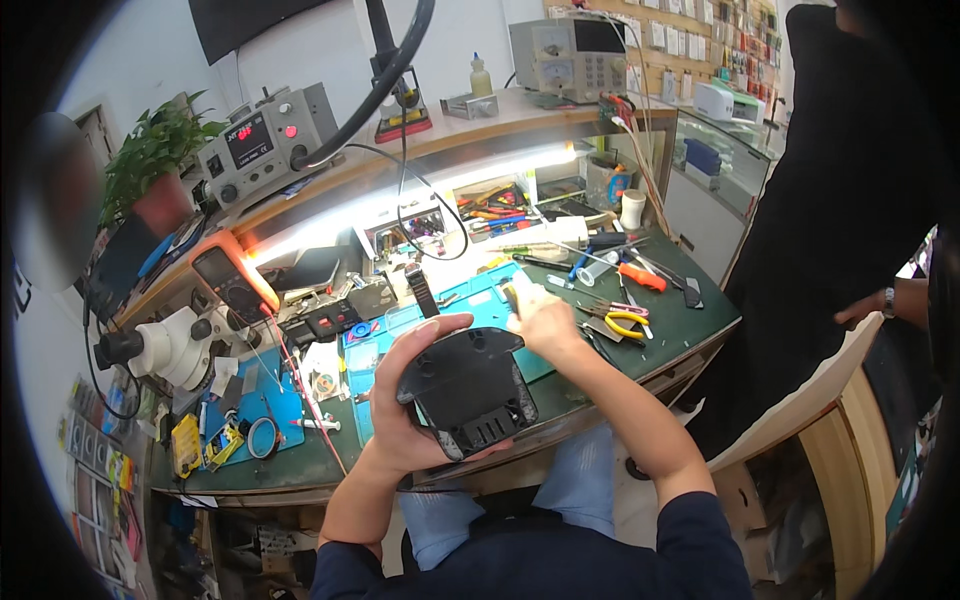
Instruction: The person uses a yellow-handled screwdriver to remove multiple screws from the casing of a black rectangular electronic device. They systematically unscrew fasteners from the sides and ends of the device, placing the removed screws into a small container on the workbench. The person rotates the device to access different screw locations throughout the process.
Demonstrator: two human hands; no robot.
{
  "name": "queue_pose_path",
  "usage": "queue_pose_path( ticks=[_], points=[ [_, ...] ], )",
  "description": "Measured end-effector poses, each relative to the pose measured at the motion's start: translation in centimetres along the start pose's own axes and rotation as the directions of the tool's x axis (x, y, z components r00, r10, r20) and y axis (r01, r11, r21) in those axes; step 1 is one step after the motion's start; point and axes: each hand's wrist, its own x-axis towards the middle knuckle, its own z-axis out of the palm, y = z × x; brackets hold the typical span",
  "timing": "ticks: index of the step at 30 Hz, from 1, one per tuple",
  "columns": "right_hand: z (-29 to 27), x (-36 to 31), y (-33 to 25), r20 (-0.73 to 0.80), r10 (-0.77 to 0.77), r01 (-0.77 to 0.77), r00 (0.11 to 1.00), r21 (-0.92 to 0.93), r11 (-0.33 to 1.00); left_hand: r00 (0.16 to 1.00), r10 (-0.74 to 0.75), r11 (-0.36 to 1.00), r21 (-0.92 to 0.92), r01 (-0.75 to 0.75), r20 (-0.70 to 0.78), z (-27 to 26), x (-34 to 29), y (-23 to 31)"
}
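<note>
My left hand (405, 385) is wrapped round a black plastic block (475, 395) with a slotted end, perhaps a battery pack. It is held up over the front edge of the bench, tilted toward me. Beyond it my right hand (545, 318) is closed above the blue work mat (460, 295); a small dark piece shows at its fingertips, too little to name. A black strap-like strip (420, 290) stands up just past the block. To the right of my right hand lie yellow-handled pliers (625, 324) and an orange-handled screwdriver (642, 277).
An orange multimeter (235, 275) and a white microscope (165, 352) stand at the left. On the shelf sit a grey rework station (268, 145) and a power supply (570, 60). A person in black (830, 200) stands at the right, beside the bench.
</note>
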Motion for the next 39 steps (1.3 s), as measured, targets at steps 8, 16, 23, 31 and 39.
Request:
queue_pose_path(
  ticks=[8, 16, 23, 31, 39],
  points=[
    [-19.2, -10.8, -3.1, -0.504, 0.371, 0.378, 0.780, 0.852, 0.364, 0.998, 0.030, 1.000, 0.002, -0.030, -0.047, 0.1, -0.3, 0.3],
    [-21.5, -16.7, -5.8, -0.731, -0.220, 0.744, 0.645, 0.536, 0.400, 0.999, 0.031, 0.999, -0.017, -0.032, -0.033, 0.2, -0.1, 0.4],
    [-21.6, -15.7, -6.9, -0.691, -0.244, 0.715, 0.680, 0.551, 0.431, 0.999, 0.017, 0.999, -0.033, -0.019, -0.044, 0.1, -0.3, 0.5],
    [-22.2, -16.1, -6.5, -0.612, -0.330, 0.669, 0.719, 0.481, 0.567, 0.999, 0.000, 1.000, -0.030, -0.001, -0.039, -0.2, -0.3, 0.6],
    [-22.1, -15.9, -6.9, -0.661, -0.317, 0.695, 0.680, 0.446, 0.564, 0.999, 0.013, 1.000, -0.027, -0.014, -0.044, -0.1, -0.2, 0.4]
  ],
)
